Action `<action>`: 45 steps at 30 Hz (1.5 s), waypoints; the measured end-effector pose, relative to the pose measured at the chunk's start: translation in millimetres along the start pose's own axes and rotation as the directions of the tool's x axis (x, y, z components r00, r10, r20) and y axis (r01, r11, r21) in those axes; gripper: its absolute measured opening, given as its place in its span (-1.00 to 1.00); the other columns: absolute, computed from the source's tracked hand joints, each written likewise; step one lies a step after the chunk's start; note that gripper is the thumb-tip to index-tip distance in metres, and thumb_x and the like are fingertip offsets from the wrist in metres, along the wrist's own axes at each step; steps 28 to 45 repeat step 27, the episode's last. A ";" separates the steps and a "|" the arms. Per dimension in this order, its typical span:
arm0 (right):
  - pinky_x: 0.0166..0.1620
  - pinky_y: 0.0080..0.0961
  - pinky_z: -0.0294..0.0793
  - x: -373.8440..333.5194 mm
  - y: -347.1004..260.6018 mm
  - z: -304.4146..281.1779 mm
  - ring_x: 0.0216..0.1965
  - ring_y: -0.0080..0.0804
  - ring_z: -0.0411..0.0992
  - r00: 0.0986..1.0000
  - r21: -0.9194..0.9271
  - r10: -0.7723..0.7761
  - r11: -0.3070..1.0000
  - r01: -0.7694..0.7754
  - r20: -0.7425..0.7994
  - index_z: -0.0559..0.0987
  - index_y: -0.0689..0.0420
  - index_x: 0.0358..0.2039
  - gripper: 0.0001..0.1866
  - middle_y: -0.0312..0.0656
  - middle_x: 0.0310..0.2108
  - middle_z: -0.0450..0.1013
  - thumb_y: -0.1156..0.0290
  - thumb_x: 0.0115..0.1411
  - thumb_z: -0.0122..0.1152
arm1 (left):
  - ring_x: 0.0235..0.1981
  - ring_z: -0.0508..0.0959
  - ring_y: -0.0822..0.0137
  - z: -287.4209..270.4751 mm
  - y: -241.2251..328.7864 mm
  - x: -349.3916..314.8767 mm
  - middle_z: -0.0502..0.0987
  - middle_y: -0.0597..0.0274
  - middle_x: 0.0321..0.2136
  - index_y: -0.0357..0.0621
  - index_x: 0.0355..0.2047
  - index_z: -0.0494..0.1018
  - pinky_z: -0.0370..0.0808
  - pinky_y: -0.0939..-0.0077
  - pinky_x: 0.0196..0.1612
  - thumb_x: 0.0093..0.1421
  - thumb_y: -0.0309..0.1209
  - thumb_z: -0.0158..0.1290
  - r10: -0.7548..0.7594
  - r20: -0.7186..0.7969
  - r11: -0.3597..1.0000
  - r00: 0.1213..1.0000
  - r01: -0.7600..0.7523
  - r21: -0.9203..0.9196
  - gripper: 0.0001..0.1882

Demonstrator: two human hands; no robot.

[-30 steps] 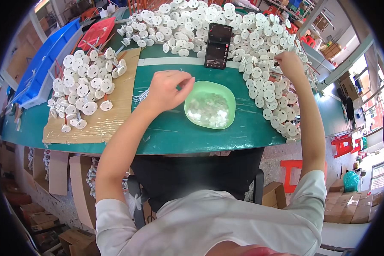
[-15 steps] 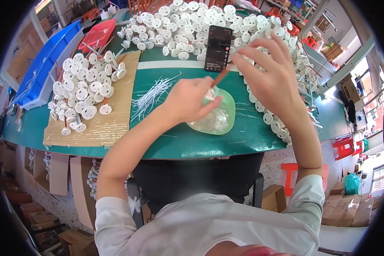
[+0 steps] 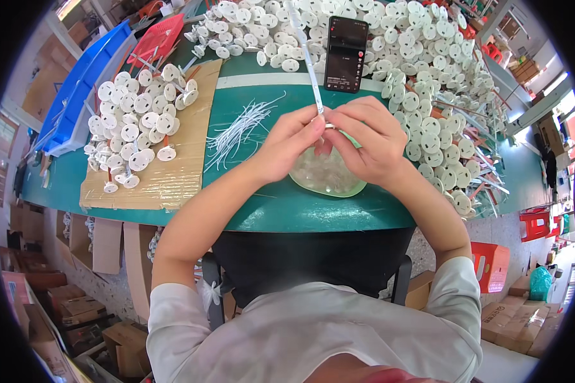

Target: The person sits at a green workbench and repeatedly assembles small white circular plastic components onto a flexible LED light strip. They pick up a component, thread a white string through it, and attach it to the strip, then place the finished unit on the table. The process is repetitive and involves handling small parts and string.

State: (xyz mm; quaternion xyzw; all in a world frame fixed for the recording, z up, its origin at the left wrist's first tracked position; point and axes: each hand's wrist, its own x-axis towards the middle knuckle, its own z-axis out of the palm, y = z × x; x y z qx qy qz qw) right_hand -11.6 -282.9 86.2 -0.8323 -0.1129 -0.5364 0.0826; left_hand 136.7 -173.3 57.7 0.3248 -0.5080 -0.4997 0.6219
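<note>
A long thin pale strip (image 3: 308, 56) points away from me, its near end between my fingertips. My left hand (image 3: 294, 142) is closed on that near end. Pressed against it, my right hand (image 3: 372, 142) pinches at the same spot. Something small and white shows between the fingers, mostly hidden. Just below my hands is a light green bowl (image 3: 313, 187) of small clear pieces (image 3: 326, 169), partly covered by them. Left of my left hand lies a loose bundle of thin white ties (image 3: 241, 133) on the green table (image 3: 281, 214).
White disc-headed pieces on stalks (image 3: 131, 127) are heaped on cardboard (image 3: 188, 166) at left. More discs (image 3: 428, 51) pile along the back and right. A black phone (image 3: 345, 54) stands before them. A blue bin (image 3: 83, 89) and red basket (image 3: 156, 41) sit far left.
My right hand has come down and inward to meet my left hand. The brown stick seen at my left fingers no longer shows; the pale strip does. The whole view has shifted slightly.
</note>
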 end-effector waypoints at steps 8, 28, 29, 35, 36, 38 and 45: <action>-0.36 -0.42 0.50 -11.7 4.9 -8.4 -0.38 -0.23 0.44 0.998 0.071 -0.036 0.997 0.033 0.042 0.63 0.22 -0.21 -0.57 -0.19 -0.31 0.53 0.67 -0.21 0.33 | -0.14 0.55 0.45 -7.4 -3.9 -5.0 0.57 0.17 -0.11 -0.36 0.01 0.48 0.49 0.51 -0.03 0.27 -0.33 0.15 -0.041 0.053 0.997 0.998 0.044 -0.061 -0.61; -0.26 -0.46 0.54 -24.2 1.5 -10.5 -0.31 -0.19 0.48 0.999 0.029 0.026 0.999 -0.025 -0.025 0.65 0.16 -0.21 -0.59 -0.21 -0.29 0.56 0.62 -0.18 0.33 | 0.01 0.51 0.35 -6.4 -4.6 -3.0 0.44 0.07 0.13 -0.35 0.07 0.45 0.45 0.38 0.12 0.22 -0.47 0.18 0.066 -0.006 0.998 0.998 -0.066 0.003 -0.59; -0.26 -0.46 0.54 -24.2 1.5 -10.5 -0.31 -0.19 0.48 0.999 0.029 0.026 0.999 -0.025 -0.025 0.65 0.16 -0.21 -0.59 -0.21 -0.29 0.56 0.62 -0.18 0.33 | 0.01 0.51 0.35 -6.4 -4.6 -3.0 0.44 0.07 0.13 -0.35 0.07 0.45 0.45 0.38 0.12 0.22 -0.47 0.18 0.066 -0.006 0.998 0.998 -0.066 0.003 -0.59; -0.26 -0.46 0.54 -24.2 1.5 -10.5 -0.31 -0.19 0.48 0.999 0.029 0.026 0.999 -0.025 -0.025 0.65 0.16 -0.21 -0.59 -0.21 -0.29 0.56 0.62 -0.18 0.33 | 0.01 0.51 0.35 -6.4 -4.6 -3.0 0.44 0.07 0.13 -0.35 0.07 0.45 0.45 0.38 0.12 0.22 -0.47 0.18 0.066 -0.006 0.998 0.998 -0.066 0.003 -0.59; -0.26 -0.46 0.54 -24.2 1.5 -10.5 -0.31 -0.19 0.48 0.999 0.029 0.026 0.999 -0.025 -0.025 0.65 0.16 -0.21 -0.59 -0.21 -0.29 0.56 0.62 -0.18 0.33 | 0.01 0.51 0.35 -6.4 -4.6 -3.0 0.44 0.07 0.13 -0.35 0.07 0.45 0.45 0.38 0.12 0.22 -0.47 0.18 0.066 -0.006 0.998 0.998 -0.066 0.003 -0.59; -0.26 -0.46 0.54 -24.2 1.5 -10.5 -0.31 -0.19 0.48 0.999 0.029 0.026 0.999 -0.025 -0.025 0.65 0.16 -0.21 -0.59 -0.21 -0.29 0.56 0.62 -0.18 0.33 | 0.01 0.51 0.35 -6.4 -4.6 -3.0 0.44 0.07 0.13 -0.35 0.07 0.45 0.45 0.38 0.12 0.22 -0.47 0.18 0.066 -0.006 0.998 0.998 -0.066 0.003 -0.59; -0.26 -0.46 0.54 -24.2 1.5 -10.5 -0.31 -0.19 0.48 0.999 0.029 0.026 0.999 -0.025 -0.025 0.65 0.16 -0.21 -0.59 -0.21 -0.29 0.56 0.62 -0.18 0.33 | 0.01 0.51 0.35 -6.4 -4.6 -3.0 0.44 0.07 0.13 -0.35 0.07 0.45 0.45 0.38 0.12 0.22 -0.47 0.18 0.066 -0.006 0.998 0.998 -0.066 0.003 -0.59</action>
